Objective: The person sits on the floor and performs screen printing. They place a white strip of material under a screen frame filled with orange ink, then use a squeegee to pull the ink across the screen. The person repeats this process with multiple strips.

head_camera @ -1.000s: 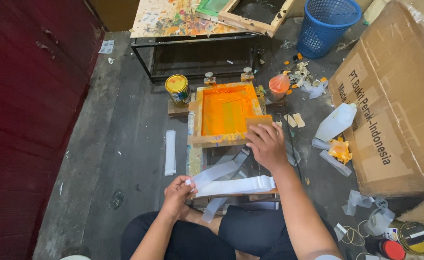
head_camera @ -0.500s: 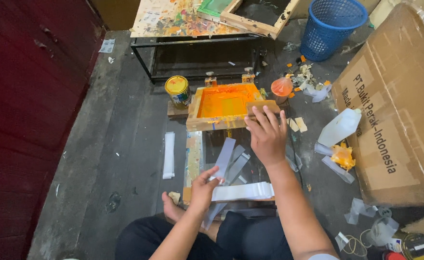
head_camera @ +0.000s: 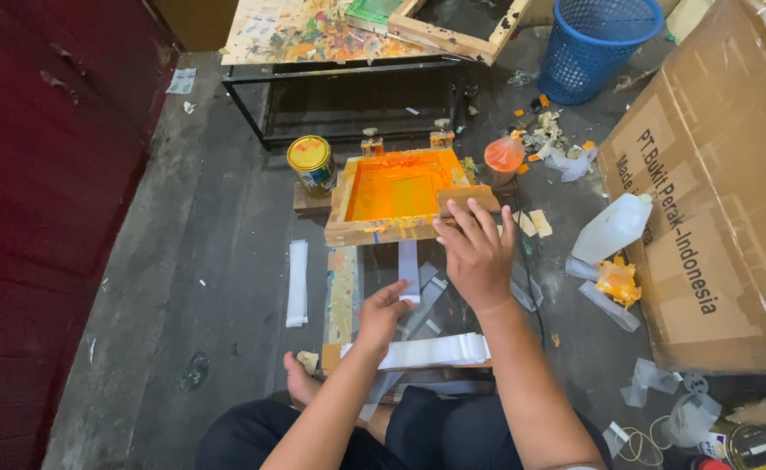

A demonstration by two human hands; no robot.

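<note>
A wooden screen frame (head_camera: 396, 187) smeared with orange ink lies on the floor in front of me, its near edge tilted up. My right hand (head_camera: 474, 252) grips the frame's near right corner, with the fingers lying over a wooden block there. Below the raised edge, my left hand (head_camera: 383, 309) holds the end of a narrow white strip (head_camera: 409, 270) that lies on the glass printing base. A stack of white strips (head_camera: 435, 351) rests across the base close to my knees.
A yellow-lidded paint can (head_camera: 311, 163) stands left of the frame and an orange-filled bag (head_camera: 504, 154) right of it. At the right are a white jug (head_camera: 614, 228), a large cardboard box (head_camera: 714, 191) and scraps. A paint-stained table (head_camera: 313, 30) and a blue basket (head_camera: 596, 43) stand behind.
The frame's near edge has been lifted by my right hand. My left hand left the strip stack and moved forward with one white strip onto the base under the frame.
</note>
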